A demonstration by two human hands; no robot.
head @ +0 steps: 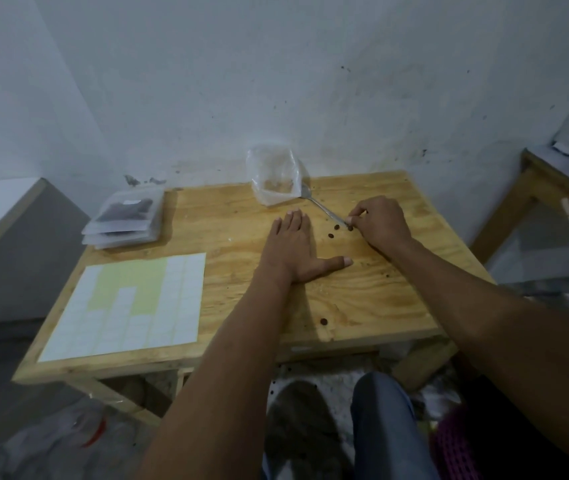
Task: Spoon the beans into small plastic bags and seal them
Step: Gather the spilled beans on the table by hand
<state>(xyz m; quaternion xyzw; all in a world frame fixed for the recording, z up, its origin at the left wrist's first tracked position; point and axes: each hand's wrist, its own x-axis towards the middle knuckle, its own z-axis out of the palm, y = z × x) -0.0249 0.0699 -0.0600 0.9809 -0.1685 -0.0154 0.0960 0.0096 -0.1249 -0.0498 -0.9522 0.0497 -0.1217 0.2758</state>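
Observation:
A clear plastic bag (273, 178) stands open at the back of the wooden table (373, 299), nearly empty. A metal spoon (319, 204) lies beside it, bowl toward the bag. My right hand (380, 221) pinches the end of the spoon's handle. A few dark beans (330, 235) lie loose on the wood just left of that hand, and another bean (324, 321) sits nearer the front edge. My left hand (293, 249) rests flat on the table, fingers straight, thumb spread. A stack of small filled plastic bags (125, 218) lies at the back left.
A sheet of white labels (130, 306), partly peeled, lies on the table's left front. A grey cabinet (6, 237) stands to the left and another wooden table (546, 202) to the right. The wall is directly behind. My knee shows below the front edge.

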